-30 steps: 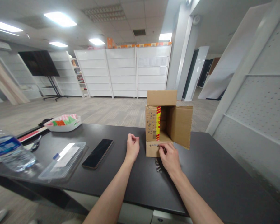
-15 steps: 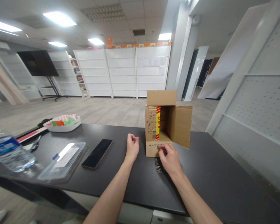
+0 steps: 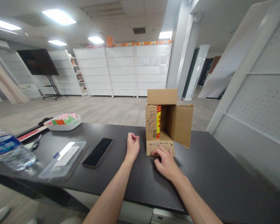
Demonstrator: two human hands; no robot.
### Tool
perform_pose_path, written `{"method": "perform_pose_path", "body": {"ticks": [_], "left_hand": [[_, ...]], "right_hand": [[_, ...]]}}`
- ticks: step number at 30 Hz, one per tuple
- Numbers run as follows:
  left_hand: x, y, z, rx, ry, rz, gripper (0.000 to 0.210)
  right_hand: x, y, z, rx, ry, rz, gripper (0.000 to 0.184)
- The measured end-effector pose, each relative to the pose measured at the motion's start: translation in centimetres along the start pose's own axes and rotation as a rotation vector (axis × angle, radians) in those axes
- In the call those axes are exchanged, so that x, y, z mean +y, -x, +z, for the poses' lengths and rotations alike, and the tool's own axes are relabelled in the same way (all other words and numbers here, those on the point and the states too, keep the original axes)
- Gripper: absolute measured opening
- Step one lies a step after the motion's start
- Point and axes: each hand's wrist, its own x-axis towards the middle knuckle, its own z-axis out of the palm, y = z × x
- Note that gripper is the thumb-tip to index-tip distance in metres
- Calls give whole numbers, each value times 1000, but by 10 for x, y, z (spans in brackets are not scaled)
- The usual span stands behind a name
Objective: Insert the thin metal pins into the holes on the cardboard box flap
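A cardboard box (image 3: pixel 151 124) stands open towards me, with a yellow-red tape strip (image 3: pixel 158 123) on its left flap. Small round grey spots dot that flap. Along the lower flap (image 3: pixel 149 151) runs a row of dark holes and several shiny round heads. My right hand (image 3: pixel 165 161) is low in front of this flap, thumb and forefinger apart and bent down towards the table. It covers the spot where thin metal pins lay. Left of the box, my left hand (image 3: pixel 133 145) is closed with fingertips together; whatever it holds, if anything, is hidden.
On the table's left lie a black phone (image 3: pixel 98 152), a clear plastic case (image 3: pixel 63 161) and a water bottle (image 3: pixel 9 149). Behind them sits a white basket (image 3: pixel 67 126) with coloured cloth. A perforated white panel (image 3: pixel 263 115) rises at right.
My right hand has moved down and left from the lower flap to where the thin metal pins lay, and its fingers have parted. My left hand has stayed in place.
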Motion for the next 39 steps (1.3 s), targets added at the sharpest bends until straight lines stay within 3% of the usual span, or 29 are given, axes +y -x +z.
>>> {"method": "perform_pose_path", "body": {"ticks": [9,14,27,33,39], "left_hand": [[1,0,0,-5,11,2,20],[1,0,0,-8,19,1,20],[0,0,0,-9,11,3,20],[3,2,0,-2,16,3,21],[6,2,0,-1,7,-11,21]], "right_hand": [[-2,0,0,-37,22,-8,22],[-5,0,-3,-89,16,-21,28],[-21,5,-8,-175,131,-168,22],[-22,5,-7,-167,210,-182,20],[-20,3,-6,-72,139,-134,16]]}}
